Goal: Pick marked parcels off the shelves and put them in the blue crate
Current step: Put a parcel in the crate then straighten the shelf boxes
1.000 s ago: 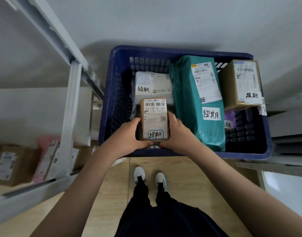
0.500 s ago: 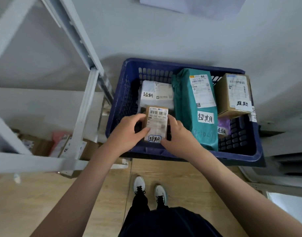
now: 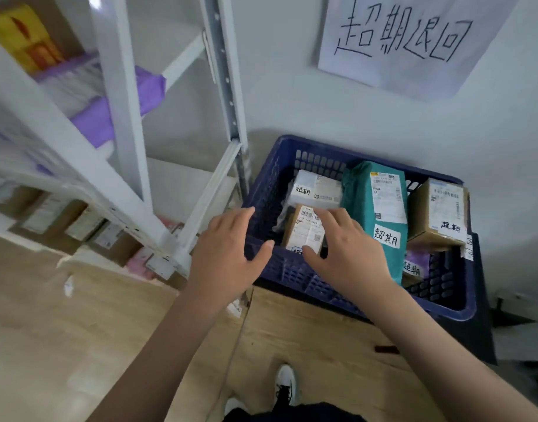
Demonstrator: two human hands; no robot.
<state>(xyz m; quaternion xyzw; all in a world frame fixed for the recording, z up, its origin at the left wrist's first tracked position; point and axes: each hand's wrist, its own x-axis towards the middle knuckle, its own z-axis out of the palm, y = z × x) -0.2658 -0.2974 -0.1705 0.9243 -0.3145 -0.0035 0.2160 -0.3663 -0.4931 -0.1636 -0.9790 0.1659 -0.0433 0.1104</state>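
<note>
The blue crate (image 3: 263,190) stands on the floor against the wall. Inside lie a small brown marked parcel (image 3: 304,231), a white parcel (image 3: 315,190), a tall teal bag (image 3: 372,208), a brown box (image 3: 438,211) and a purple bag (image 3: 415,264). My left hand (image 3: 228,254) hovers open over the crate's near left corner, holding nothing. My right hand (image 3: 346,251) is open just above the small brown parcel, fingers spread, partly covering its label; the parcel rests in the crate.
White metal shelving (image 3: 121,123) rises at the left, with purple bags (image 3: 109,114) on an upper shelf and several cardboard parcels (image 3: 78,223) on the lowest shelf. A handwritten paper sign (image 3: 407,41) hangs on the wall above the crate. Wooden floor (image 3: 78,315) lies below.
Both hands have let go of the small brown parcel, which now lies in the crate. The hands have drawn back and opened. The view has tilted up toward the wall and shelves.
</note>
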